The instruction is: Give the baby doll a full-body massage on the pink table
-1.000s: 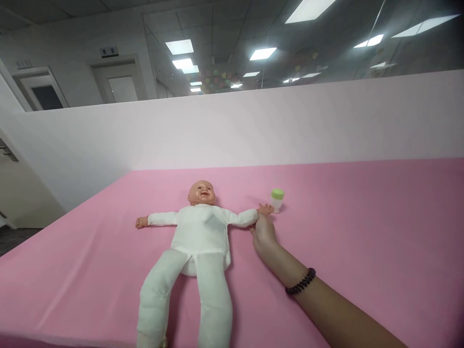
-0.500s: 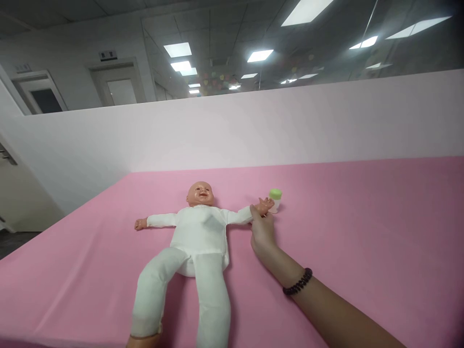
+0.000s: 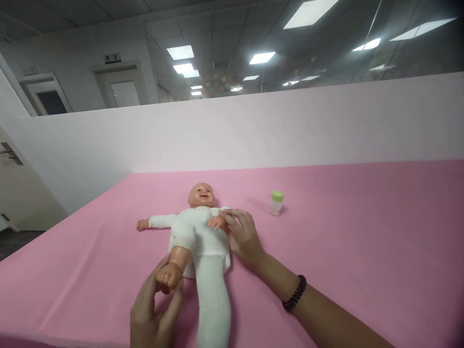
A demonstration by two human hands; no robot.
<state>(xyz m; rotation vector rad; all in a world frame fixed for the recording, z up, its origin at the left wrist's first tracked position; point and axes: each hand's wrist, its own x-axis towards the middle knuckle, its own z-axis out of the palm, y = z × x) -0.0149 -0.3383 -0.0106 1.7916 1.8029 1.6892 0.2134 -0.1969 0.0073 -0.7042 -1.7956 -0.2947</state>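
Observation:
A baby doll (image 3: 207, 241) with a white cloth body lies on its back on the pink cover. My left hand (image 3: 154, 304), low in the view, grips the doll's bare lower leg (image 3: 177, 263) at the ankle, and that leg is raised and bent towards its belly. My right hand (image 3: 244, 237), with a dark coiled band at the wrist, holds the doll's arm folded over its chest, the small doll hand (image 3: 216, 222) showing beside my fingertips. The doll's other arm (image 3: 161, 221) stretches out to the left, and its other leg (image 3: 213, 304) lies straight.
A small bottle with a green cap (image 3: 276, 203) stands on the pink cover (image 3: 348, 241), right of the doll. Behind it runs a low white wall (image 3: 253, 130) with glass above. At the far left is a door with a handle (image 3: 11, 153).
My right hand has brought the doll's arm from outstretched to across its chest. My left hand has come into view, and the leg it holds is now lifted and bent.

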